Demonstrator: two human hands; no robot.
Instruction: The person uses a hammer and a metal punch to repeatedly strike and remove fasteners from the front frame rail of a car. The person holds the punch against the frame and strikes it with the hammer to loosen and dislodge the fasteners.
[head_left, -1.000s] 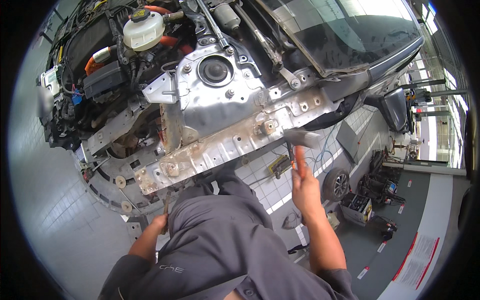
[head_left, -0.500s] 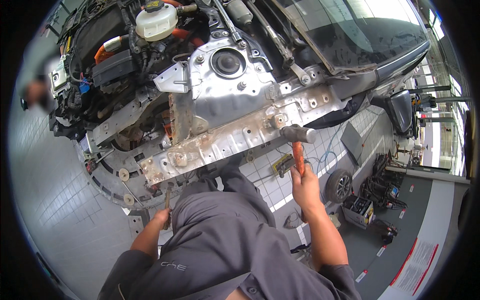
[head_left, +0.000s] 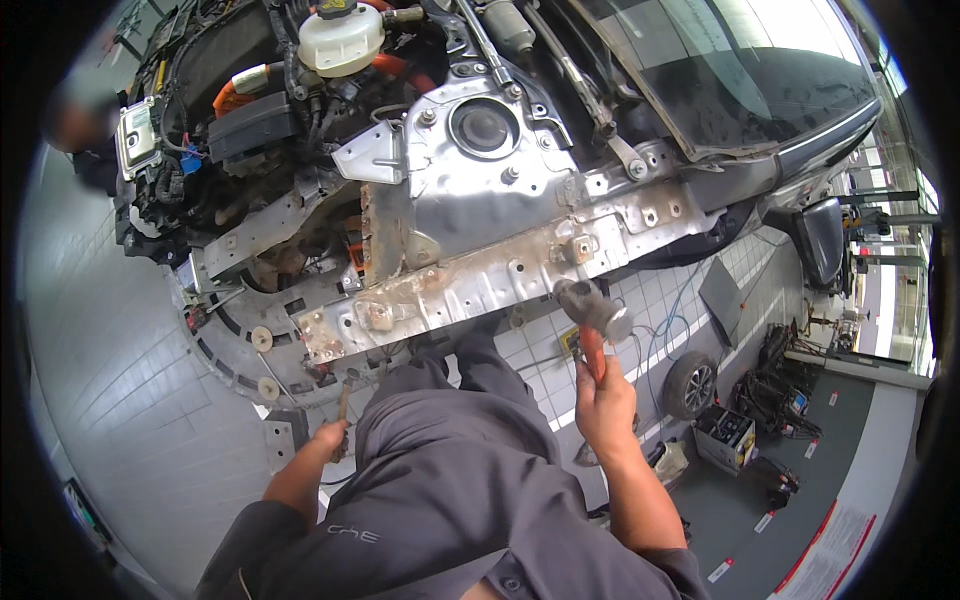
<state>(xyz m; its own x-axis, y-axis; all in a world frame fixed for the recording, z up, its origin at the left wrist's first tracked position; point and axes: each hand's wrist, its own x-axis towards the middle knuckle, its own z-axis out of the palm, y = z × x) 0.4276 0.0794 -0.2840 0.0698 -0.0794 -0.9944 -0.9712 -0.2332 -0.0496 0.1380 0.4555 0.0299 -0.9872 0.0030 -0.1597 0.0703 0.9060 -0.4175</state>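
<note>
My right hand [head_left: 606,415] is closed round the orange handle of a hammer [head_left: 594,310]. Its thick grey metal head is held just in front of the car's bare metal side rail [head_left: 470,298], apart from it. Low on the left, my left hand [head_left: 328,441] grips a slim tool with a wooden-looking handle [head_left: 345,403]. A small dark end tops that tool, too small to name. The rail is scuffed and rust-stained, with holes and brackets along it. Above it rises the silver strut tower [head_left: 482,130].
The open engine bay holds a white fluid reservoir [head_left: 340,44] and orange cables. A side mirror [head_left: 820,240] juts out at the right. A wheel [head_left: 690,385], a battery-like box [head_left: 724,440] and a blue hose [head_left: 672,322] lie on the floor. Another person [head_left: 90,140] stands at the far left.
The hammer has come down and back from the rail, its head tipping toward me. My left hand's tool has tilted slightly right. The whole view has shifted a little, moving the car rightward.
</note>
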